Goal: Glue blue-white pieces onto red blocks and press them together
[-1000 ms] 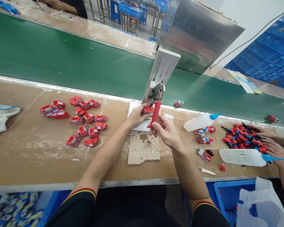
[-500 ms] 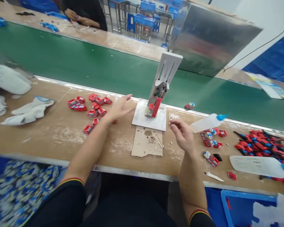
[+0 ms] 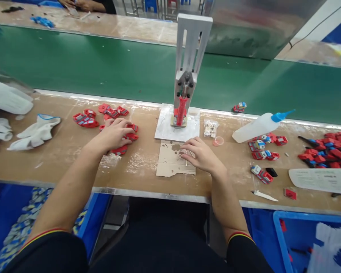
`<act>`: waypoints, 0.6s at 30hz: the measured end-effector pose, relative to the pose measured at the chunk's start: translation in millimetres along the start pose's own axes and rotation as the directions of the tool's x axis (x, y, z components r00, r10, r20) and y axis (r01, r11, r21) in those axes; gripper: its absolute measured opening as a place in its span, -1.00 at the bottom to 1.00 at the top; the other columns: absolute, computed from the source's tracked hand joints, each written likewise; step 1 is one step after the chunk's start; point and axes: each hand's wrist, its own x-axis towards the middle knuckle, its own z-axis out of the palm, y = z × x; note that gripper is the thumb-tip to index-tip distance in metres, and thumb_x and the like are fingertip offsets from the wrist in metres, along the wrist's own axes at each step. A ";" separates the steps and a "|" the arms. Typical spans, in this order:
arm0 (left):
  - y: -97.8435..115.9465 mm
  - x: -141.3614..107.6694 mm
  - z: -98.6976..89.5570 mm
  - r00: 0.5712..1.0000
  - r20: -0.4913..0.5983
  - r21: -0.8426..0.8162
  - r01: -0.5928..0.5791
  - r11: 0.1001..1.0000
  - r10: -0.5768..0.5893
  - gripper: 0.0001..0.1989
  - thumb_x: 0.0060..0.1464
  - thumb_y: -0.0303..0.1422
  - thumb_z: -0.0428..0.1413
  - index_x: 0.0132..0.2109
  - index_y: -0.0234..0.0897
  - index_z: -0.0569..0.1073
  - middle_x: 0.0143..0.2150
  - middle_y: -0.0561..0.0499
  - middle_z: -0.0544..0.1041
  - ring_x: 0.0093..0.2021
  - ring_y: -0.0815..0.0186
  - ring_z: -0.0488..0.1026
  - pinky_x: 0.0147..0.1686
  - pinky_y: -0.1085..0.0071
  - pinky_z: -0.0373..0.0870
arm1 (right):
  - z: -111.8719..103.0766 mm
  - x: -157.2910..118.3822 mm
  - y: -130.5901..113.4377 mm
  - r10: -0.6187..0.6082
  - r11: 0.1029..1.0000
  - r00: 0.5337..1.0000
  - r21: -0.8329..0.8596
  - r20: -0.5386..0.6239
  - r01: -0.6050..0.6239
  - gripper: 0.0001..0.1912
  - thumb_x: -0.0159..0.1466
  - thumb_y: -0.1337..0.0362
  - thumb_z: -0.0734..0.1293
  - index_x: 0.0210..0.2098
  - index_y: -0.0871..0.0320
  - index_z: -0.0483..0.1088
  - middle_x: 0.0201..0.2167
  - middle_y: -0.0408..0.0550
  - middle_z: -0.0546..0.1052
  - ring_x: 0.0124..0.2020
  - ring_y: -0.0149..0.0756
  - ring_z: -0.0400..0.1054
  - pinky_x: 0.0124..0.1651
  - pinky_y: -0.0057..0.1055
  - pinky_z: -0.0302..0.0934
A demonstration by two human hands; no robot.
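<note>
My left hand is over a cluster of red toy car parts on the left of the bench, fingers apart and curved around the pieces; no part is lifted. Over a torn cardboard piece, my right hand bends its fingers together at a small round cup with cotton swabs. Its fingertips hide what they hold, if anything. Behind it, a metal stand with a red-handled toggle clamp rises from a white base plate; a red part sits under the clamp.
At right are a glue bottle with a blue nozzle, several assembled toy cars, a knife and a heap of red, blue and black parts. White gloves lie left. A green belt runs behind; a person's hands work beyond.
My left hand has moved left onto the red car parts. My right hand has gone left and in over the swab cup. The camera has tilted down.
</note>
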 end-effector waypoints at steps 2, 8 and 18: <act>6.0 -6.0 0.9 0.998 -0.057 -0.073 -0.006 0.997 0.002 -0.75 0.04 -0.04 0.33 -0.27 -0.07 0.63 -0.03 -0.15 0.65 0.16 -0.18 0.48 0.28 -0.17 0.22 | 5.3 3.0 -0.5 -0.009 1.000 0.999 -0.023 0.050 0.010 -0.80 0.43 0.19 0.39 -0.02 0.09 0.59 -0.12 0.07 0.62 -0.06 -0.07 0.38 0.04 -0.08 0.37; 65.1 -1.6 7.4 0.843 -0.453 -0.701 -0.137 0.700 -0.289 -0.60 0.11 0.06 0.35 0.01 0.05 0.53 0.03 0.10 0.66 0.03 0.10 0.59 0.05 0.04 0.50 | -1.6 1.3 -1.7 0.005 0.999 0.994 -0.045 0.113 0.000 -0.85 0.37 0.23 0.46 -0.10 0.12 0.60 -0.17 0.06 0.62 -0.09 -0.09 0.35 -0.01 -0.16 0.29; 128.8 53.8 60.1 0.911 0.113 -0.994 0.101 -0.050 -0.397 -0.64 0.27 0.08 0.14 -0.09 -0.11 0.49 -0.28 -0.02 0.57 -0.32 0.29 0.55 -0.35 0.34 0.53 | 8.5 3.0 11.2 0.044 0.999 0.999 0.013 -0.008 -0.044 -0.77 0.47 0.25 0.31 -0.27 0.03 0.60 -0.32 -0.03 0.65 -0.26 -0.17 0.36 -0.14 -0.21 0.27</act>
